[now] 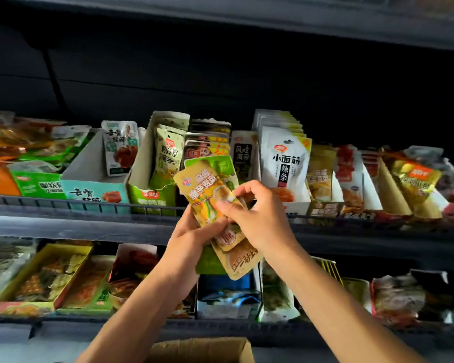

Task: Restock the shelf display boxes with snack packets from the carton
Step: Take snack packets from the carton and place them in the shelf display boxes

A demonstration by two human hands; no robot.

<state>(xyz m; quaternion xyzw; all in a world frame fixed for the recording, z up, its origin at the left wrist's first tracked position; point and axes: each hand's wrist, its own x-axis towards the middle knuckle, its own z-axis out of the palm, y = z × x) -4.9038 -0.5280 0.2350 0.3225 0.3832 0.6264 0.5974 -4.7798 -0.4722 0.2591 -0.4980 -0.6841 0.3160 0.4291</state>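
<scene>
Below our grip sat the carton [202,349]. Our left hand [192,237] clutched a stack of yellow-green snack packets [207,195], Chinese print unclear to us; our right hand [257,213] pinched the top one. Beyond stood display boxes [152,195] and a white packet [286,163] reading 小面筋.

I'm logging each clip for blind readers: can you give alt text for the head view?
Two hands hold a fanned stack of yellow-green snack packets before a store shelf: the left hand grips it from below, the right hand pinches the top packets. Display boxes of snacks fill both shelves, and a cardboard carton sits at the bottom edge.
</scene>
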